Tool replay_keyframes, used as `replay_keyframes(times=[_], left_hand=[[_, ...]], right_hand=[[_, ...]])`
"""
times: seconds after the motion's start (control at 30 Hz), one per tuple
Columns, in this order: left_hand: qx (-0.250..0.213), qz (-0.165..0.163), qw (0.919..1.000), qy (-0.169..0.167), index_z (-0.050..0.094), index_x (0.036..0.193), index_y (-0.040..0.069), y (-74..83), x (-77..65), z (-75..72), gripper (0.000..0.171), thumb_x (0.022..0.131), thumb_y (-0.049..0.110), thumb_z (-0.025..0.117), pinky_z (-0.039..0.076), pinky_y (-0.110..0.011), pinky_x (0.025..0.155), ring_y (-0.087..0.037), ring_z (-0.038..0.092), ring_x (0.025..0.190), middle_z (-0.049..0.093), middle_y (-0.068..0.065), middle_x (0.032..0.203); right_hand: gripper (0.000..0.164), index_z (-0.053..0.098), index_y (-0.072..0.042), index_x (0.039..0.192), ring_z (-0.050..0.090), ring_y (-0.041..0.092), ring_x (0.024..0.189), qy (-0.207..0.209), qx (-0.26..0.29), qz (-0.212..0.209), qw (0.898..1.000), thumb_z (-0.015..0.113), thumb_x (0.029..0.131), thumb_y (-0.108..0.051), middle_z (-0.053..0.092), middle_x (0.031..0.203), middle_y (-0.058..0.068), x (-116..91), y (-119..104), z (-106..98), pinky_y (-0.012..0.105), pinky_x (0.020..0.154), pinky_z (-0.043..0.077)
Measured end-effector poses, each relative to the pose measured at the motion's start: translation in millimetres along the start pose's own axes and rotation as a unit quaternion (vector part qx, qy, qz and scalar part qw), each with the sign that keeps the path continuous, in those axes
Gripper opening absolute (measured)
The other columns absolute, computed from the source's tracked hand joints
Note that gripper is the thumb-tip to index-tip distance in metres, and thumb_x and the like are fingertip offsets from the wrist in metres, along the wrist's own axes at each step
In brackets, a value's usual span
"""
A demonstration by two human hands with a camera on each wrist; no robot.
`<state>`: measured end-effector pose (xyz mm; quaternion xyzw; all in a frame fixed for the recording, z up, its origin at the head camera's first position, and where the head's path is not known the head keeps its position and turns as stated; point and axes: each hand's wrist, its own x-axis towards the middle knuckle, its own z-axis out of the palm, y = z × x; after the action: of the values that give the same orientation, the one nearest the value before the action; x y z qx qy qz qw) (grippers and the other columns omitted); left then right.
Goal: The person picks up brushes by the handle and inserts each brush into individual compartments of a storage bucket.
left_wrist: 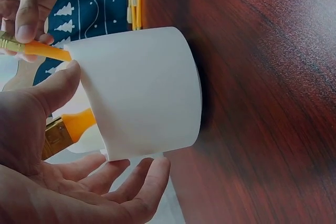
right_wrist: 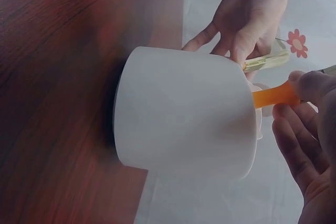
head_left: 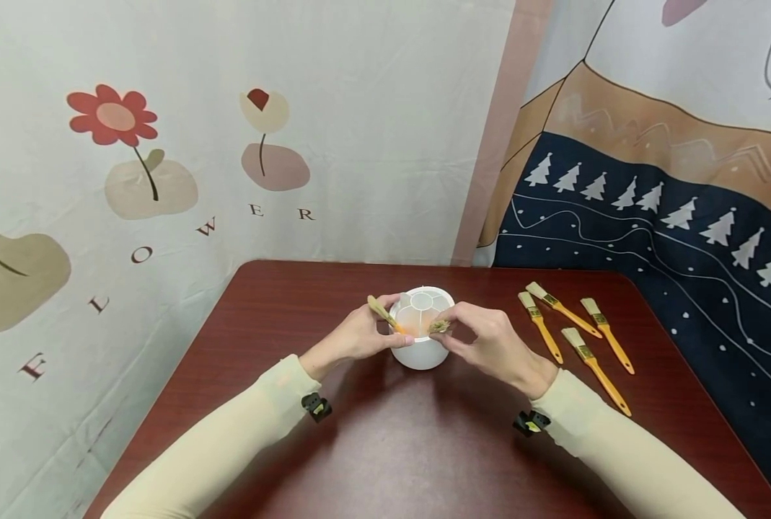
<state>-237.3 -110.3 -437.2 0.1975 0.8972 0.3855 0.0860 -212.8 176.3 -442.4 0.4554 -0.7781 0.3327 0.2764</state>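
1. Nearest the camera are two pale sleeves (head_left: pixel 216 440), each with a small black device (head_left: pixel 316 407) at the wrist, reaching in over the dark red surface (head_left: pixel 385 461).
2. The left hand (head_left: pixel 362 333) grips the white container (head_left: pixel 420 357) at its rim, thumb near the edge and fingers against the side. The container stands upright on the surface between both hands.
3. The right hand (head_left: pixel 495 342) pinches a brush (right_wrist: pixel 273 96) near its ferrule, bristles up, with the orange handle end past the container's rim. Which section it enters, I cannot tell.
4. Another brush (head_left: pixel 380 310) leans beside the left thumb, handle inside, bristles outward.
5. Four more brushes (head_left: pixel 604 380) lie on the surface to the right.
6. The held brush is probably light and stiff in the handle, soft only at the bristles; the smooth handle may slip or turn, so the neck by the ferrule seems the best hold.
7. The container looks like thin, light plastic, likely to slide or tip unless steadied at the rim.
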Motion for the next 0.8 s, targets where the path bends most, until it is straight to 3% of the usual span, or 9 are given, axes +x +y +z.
replay_keyframes(times=[0.4, 0.8], left_hand=[[-0.005, -0.006, 1.0, -0.004, 0.048, 0.176, 0.007, 2.1, -0.6, 0.6, 0.095, 0.098, 0.035, 0.095, 0.057, -0.059, 0.124, -0.039, 0.074, 0.144, 0.071, -0.022, 0.16], [0.001, -0.001, 1.0, -0.005, 0.048, 0.175, 0.007, 1.9, -0.8, -0.6, 0.094, 0.099, 0.035, 0.093, 0.054, -0.062, 0.128, -0.042, 0.067, 0.152, 0.069, -0.023, 0.164]], right_hand=[[0.04, 0.079, -0.01, 0.115, 0.079, 0.017, 0.086, -0.021, -0.005, 0.007, 1.0, 0.1, 0.085, 0.007, 0.083, 0.104, 0.002, 1.0, 0.4, 0.6, 0.017, 0.083, 0.065], [0.032, 0.077, -0.007, 0.11, 0.076, 0.023, 0.093, -0.047, -0.046, 0.035, 0.997, 0.099, 0.088, 0.002, 0.081, 0.103, 0.007, 0.2, -0.4, 4.9, 0.039, 0.081, 0.07]])
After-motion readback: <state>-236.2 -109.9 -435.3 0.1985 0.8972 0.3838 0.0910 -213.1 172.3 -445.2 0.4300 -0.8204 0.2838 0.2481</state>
